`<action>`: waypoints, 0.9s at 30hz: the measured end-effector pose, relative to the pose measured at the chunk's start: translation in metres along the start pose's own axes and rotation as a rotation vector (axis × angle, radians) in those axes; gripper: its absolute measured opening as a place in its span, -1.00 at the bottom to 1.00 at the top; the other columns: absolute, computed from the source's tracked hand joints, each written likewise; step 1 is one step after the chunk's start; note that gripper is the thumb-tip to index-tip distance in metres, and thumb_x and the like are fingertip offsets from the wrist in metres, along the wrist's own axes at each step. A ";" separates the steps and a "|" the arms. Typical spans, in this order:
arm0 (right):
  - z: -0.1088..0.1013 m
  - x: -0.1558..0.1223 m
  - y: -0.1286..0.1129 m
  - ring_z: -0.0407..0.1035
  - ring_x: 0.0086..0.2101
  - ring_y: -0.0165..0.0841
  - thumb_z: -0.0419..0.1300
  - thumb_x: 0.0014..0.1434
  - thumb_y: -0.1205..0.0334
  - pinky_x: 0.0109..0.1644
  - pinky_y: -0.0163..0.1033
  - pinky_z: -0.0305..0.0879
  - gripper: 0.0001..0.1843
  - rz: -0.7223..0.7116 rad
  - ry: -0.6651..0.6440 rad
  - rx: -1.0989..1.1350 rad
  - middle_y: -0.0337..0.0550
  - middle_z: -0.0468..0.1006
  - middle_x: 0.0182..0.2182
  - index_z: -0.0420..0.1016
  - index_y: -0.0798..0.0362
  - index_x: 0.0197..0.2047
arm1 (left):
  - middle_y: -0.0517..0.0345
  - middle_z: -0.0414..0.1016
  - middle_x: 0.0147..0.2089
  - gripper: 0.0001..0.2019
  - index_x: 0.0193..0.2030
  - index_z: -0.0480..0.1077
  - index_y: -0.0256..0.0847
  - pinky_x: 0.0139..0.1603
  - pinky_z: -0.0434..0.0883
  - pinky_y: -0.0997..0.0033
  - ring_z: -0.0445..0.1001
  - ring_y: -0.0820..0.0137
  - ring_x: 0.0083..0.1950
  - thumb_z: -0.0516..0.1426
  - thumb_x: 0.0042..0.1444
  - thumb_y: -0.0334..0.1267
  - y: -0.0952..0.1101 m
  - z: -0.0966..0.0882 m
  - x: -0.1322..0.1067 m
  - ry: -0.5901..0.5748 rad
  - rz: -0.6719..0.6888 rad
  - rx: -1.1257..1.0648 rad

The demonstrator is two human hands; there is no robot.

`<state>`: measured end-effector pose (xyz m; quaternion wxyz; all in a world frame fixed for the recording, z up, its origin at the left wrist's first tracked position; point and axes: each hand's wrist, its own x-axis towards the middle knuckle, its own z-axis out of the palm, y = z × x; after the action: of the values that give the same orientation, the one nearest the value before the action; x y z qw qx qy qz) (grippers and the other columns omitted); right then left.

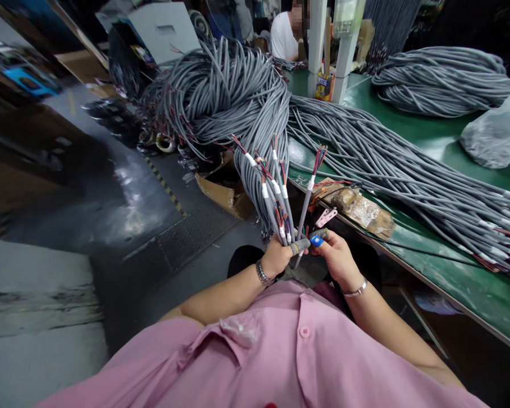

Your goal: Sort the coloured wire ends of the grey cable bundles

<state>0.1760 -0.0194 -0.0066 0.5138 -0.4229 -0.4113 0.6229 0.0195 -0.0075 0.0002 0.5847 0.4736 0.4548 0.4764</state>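
My left hand [277, 258] is closed round several grey cables [280, 212]. Their upper ends fan out, with white bands and short coloured wires showing. One grey cable [306, 201] stands a little apart, leaning right. Close beside it, my right hand [339, 258] is pinched shut at the left fingertips, where a few thin coloured wires show. What exactly sits between its fingers is hidden. A blue wrap [317, 241] covers a digit of the right hand, and grey finger covers show on both hands.
A large heap of grey cable [233, 85] rises ahead. More cables [391, 147] lie along the green table [440, 141], near a coil [442, 79] and plastic bag [499, 133]. A pink clip [326, 217] lies at the edge. A person [284, 35] sits beyond.
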 end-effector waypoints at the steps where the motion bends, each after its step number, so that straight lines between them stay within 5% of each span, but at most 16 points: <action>1: -0.001 -0.001 0.001 0.35 -0.48 -0.44 0.35 0.05 0.06 -0.35 -0.30 0.27 -0.77 -0.003 0.015 0.003 -0.26 0.53 -0.49 0.50 0.02 -0.34 | 0.17 0.49 -0.57 -0.74 -0.50 0.43 -0.28 -0.47 0.41 0.44 0.48 0.40 -0.53 0.38 -0.17 -0.19 0.001 0.001 0.000 0.012 0.003 -0.018; 20: 0.010 0.003 -0.002 0.37 -0.52 -0.44 0.39 -0.01 0.08 -0.44 -0.33 0.25 -0.71 0.129 0.031 0.200 -0.32 0.39 -0.61 0.39 0.06 -0.49 | 0.18 0.50 -0.56 -0.72 -0.45 0.48 -0.29 -0.47 0.42 0.42 0.48 0.40 -0.54 0.40 -0.21 -0.17 -0.004 0.000 0.003 0.031 -0.012 -0.096; 27: 0.004 0.001 -0.005 0.40 -0.45 -0.42 0.37 0.03 0.10 -0.35 -0.30 0.28 -0.71 0.079 -0.051 0.165 -0.26 0.51 -0.47 0.51 0.03 -0.20 | 0.13 0.50 -0.56 -0.77 -0.49 0.49 -0.30 -0.46 0.40 0.45 0.49 0.40 -0.51 0.36 -0.13 -0.17 -0.005 0.000 0.004 0.014 0.013 -0.066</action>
<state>0.1735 -0.0176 -0.0003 0.5111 -0.3790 -0.3546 0.6852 0.0205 -0.0044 -0.0048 0.5938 0.4534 0.4400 0.4983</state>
